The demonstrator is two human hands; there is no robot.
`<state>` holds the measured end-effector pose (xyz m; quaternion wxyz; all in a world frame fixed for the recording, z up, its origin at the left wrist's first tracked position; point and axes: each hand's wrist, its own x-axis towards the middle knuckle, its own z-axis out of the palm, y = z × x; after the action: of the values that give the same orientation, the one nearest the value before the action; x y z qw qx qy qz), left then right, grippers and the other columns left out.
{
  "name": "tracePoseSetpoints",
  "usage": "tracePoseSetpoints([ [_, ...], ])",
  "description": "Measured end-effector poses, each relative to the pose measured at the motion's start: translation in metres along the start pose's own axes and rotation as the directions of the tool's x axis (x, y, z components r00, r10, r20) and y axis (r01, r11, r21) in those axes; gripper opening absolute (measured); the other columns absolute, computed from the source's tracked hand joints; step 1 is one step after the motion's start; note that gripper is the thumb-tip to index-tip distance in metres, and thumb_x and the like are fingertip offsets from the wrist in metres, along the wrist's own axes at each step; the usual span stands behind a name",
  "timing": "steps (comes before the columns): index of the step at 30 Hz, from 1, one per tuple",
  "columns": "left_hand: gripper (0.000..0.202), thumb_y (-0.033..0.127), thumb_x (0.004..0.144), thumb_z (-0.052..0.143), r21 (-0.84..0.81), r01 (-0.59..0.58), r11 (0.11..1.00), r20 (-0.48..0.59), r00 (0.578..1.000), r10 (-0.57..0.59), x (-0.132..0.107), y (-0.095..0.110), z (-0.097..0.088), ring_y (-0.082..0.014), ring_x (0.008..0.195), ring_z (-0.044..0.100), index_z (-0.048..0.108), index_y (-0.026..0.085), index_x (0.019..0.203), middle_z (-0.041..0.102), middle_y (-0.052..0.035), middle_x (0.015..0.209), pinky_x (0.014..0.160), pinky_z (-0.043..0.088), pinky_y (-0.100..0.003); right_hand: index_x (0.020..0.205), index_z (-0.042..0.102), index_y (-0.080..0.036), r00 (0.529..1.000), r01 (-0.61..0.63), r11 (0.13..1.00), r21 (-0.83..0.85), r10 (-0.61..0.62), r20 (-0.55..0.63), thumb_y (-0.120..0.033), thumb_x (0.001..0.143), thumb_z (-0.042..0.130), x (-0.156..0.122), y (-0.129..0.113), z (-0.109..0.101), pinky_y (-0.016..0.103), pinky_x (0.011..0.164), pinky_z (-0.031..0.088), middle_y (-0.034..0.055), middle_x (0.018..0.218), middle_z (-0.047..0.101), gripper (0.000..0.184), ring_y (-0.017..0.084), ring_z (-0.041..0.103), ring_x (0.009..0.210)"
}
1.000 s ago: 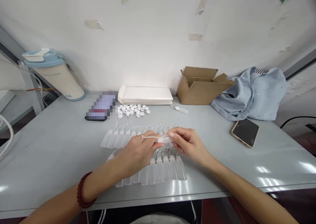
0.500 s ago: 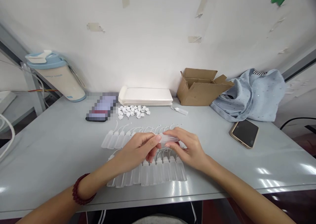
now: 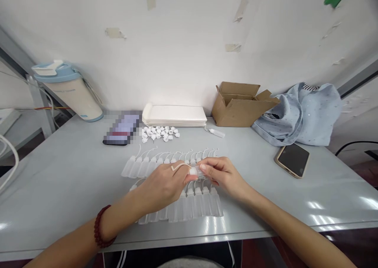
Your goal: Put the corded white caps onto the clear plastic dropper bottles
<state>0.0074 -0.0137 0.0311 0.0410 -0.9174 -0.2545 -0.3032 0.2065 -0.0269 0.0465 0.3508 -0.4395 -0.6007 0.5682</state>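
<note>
Both hands hold one small translucent plastic bottle (image 3: 200, 170) above the table, lying sideways with its neck to the left. My left hand (image 3: 165, 183) is closed at the neck end, and a thin white strap (image 3: 180, 165) trails from there over its fingers. The thumb and fingers of my right hand (image 3: 223, 174) pinch the body from the right. Beneath the hands, similar bottles lie in two rows, the back row (image 3: 136, 168) and the front row (image 3: 190, 207); the hands hide part of both. Behind them is a pile of small white caps (image 3: 158, 133).
A white stack of trays or sheets (image 3: 177, 116) stands against the wall with a single bottle (image 3: 217, 133) beside it. An open cardboard box (image 3: 236, 112), blue cloth bag (image 3: 313, 114) and phone (image 3: 293, 159) are right. A blurred phone (image 3: 122, 128) and tumbler (image 3: 73, 97) are left.
My left hand has rolled over with its back upward, now at the bottle's neck. The strap has come into sight across its fingers. The right-hand fingers have drawn closer together on the body.
</note>
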Motion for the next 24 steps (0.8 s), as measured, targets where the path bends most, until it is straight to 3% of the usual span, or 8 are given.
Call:
tracePoseSetpoints([
  [4,0.020,0.020,0.099,0.038,0.118,-0.111,0.987,-0.024,0.993,0.114,0.002,0.001,-0.002,-0.0110,0.050,0.043,0.049,0.016,0.083,0.051,0.0009,0.063,0.044,0.034,-0.025,0.052,0.038,-0.019,0.985,-0.165,0.970,0.179,0.153,0.078,-0.052,0.077,0.065,0.004,0.003,-0.003,0.023,0.040,0.014,-0.0073,0.050,0.027,0.050,0.005,0.019,0.044],
  [10,0.018,0.015,0.097,0.041,0.153,-0.172,0.973,0.015,0.985,0.171,0.001,0.001,0.000,-0.0119,0.053,0.046,0.050,0.015,0.082,0.053,0.0003,0.064,0.045,0.036,-0.026,0.055,0.043,-0.017,0.950,-0.289,0.921,0.261,0.242,0.198,-0.048,0.078,0.066,0.007,0.001,-0.009,0.023,0.040,0.006,-0.0079,0.050,0.030,0.045,0.003,0.015,0.043],
  [14,0.025,0.021,0.098,0.041,0.077,-0.124,0.989,0.032,0.992,0.121,0.000,-0.004,0.003,-0.0117,0.051,0.045,0.051,0.015,0.075,0.052,0.0006,0.061,0.044,0.033,-0.026,0.055,0.040,-0.017,0.950,-0.291,0.922,0.255,0.245,0.195,-0.047,0.081,0.064,0.009,0.004,-0.008,0.022,0.039,0.009,-0.0086,0.050,0.027,0.046,0.004,0.015,0.042],
  [17,0.029,0.030,0.098,0.041,-0.045,0.004,0.999,0.069,0.998,-0.001,0.001,-0.015,0.002,-0.0115,0.052,0.047,0.054,0.015,0.076,0.055,0.0001,0.063,0.047,0.036,-0.025,0.054,0.039,-0.018,0.977,-0.201,0.951,0.235,0.179,0.112,-0.048,0.084,0.059,0.012,0.007,-0.010,0.022,0.039,0.017,-0.0067,0.051,0.033,0.047,0.005,0.021,0.042],
  [20,0.025,0.031,0.096,0.043,-0.112,0.197,0.974,0.132,0.974,-0.182,0.002,-0.034,-0.005,-0.0131,0.062,0.055,0.058,0.015,0.085,0.062,-0.0025,0.073,0.055,0.042,-0.025,0.057,0.045,-0.017,0.993,-0.090,0.978,0.185,0.103,-0.058,-0.048,0.086,0.056,0.015,0.007,-0.022,0.022,0.041,0.022,-0.0045,0.054,0.039,0.044,0.006,0.028,0.044],
  [24,0.023,0.025,0.093,0.041,0.006,0.441,0.897,0.111,0.892,-0.439,-0.001,-0.067,-0.019,-0.0221,0.087,0.059,0.062,0.015,0.092,0.067,-0.0075,0.088,0.067,0.047,-0.030,0.064,0.055,-0.016,0.936,0.040,0.999,0.015,-0.032,-0.352,-0.048,0.084,0.057,0.020,0.004,-0.048,0.022,0.046,0.026,-0.0012,0.064,0.048,0.037,0.008,0.037,0.051],
])
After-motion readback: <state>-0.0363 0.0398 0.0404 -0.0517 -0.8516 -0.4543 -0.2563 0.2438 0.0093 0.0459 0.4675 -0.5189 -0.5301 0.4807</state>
